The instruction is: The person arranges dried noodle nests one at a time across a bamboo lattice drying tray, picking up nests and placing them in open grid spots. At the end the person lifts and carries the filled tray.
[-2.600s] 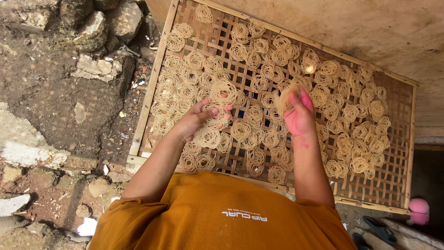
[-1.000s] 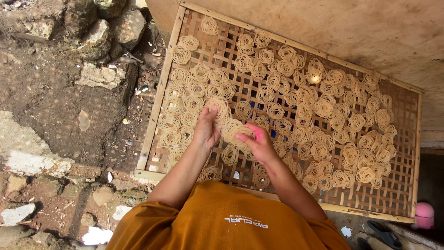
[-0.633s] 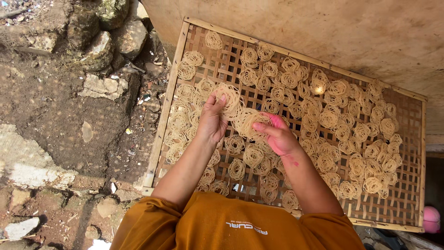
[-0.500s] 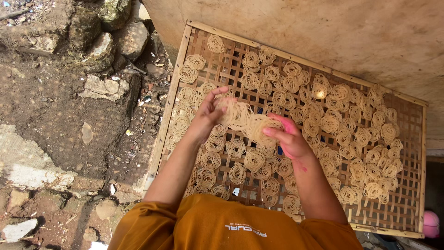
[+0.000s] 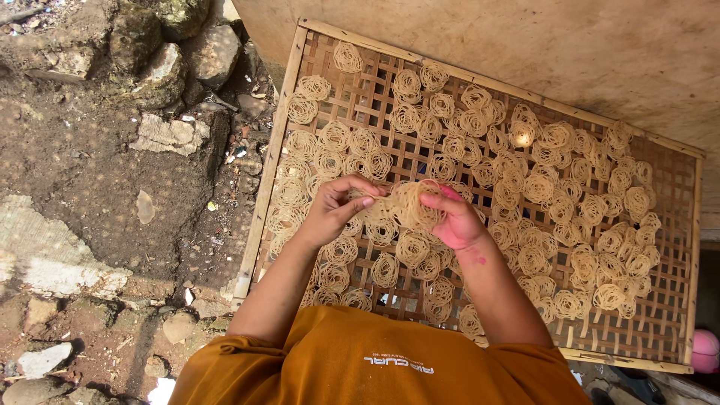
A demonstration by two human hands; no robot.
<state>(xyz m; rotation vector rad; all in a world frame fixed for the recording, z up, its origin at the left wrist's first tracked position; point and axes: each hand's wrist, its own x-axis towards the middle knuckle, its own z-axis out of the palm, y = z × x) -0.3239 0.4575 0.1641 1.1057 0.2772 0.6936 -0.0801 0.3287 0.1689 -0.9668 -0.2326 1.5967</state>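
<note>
A woven bamboo drying tray (image 5: 279, 135) lies in front of me, covered with several pale round noodle nests (image 5: 559, 187). Both hands meet over its middle left. My left hand (image 5: 334, 210) pinches the left edge of a stack of noodle nests (image 5: 409, 204). My right hand (image 5: 459, 221), stained pink, cups the same stack from the right. The stack is lifted a little above the tray. My orange shirt fills the bottom of the view.
Bare dirt with stones and broken bricks (image 5: 169, 135) lies left of the tray. A pale concrete wall (image 5: 540, 52) runs behind it. A pink round object (image 5: 705, 351) sits at the lower right corner.
My hands came together from apart, gathered noodle nests, and now hold a stack between them; the view has shifted slightly right across the tray.
</note>
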